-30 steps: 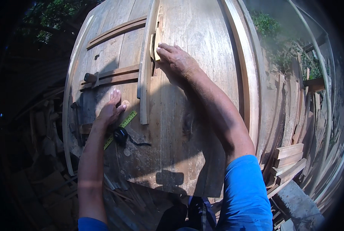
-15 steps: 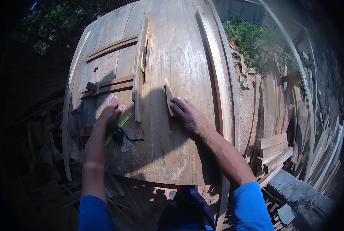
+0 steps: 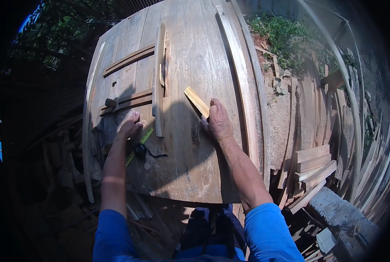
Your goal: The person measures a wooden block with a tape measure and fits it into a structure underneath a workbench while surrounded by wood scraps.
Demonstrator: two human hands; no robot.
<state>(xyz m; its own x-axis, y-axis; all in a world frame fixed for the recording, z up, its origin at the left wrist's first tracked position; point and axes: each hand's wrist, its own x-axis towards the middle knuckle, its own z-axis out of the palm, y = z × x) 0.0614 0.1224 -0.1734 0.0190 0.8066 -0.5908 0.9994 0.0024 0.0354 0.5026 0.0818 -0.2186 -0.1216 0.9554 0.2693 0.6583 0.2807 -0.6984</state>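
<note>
My right hand is closed around the near end of a short, pale wooden strip, which points away and to the left above the plank tabletop. My left hand rests on the boards with its fingers loosely bent and the thumb apart, and nothing shows in it. Beside the left wrist lies a black tape measure with a dark strap; its yellow-green blade is partly out. Just beyond the left hand, a dark cylindrical piece sits against two brown wooden strips.
A long batten lies beside a slot in the tabletop, with another brown strip farther off. A long pale rail runs along the right side. Stacked wood blocks and a concrete block are at lower right.
My right hand has turned and now grips the pale wooden strip, whose far end has swung left. My left hand's fingers are more bent. The whole view has shifted slightly.
</note>
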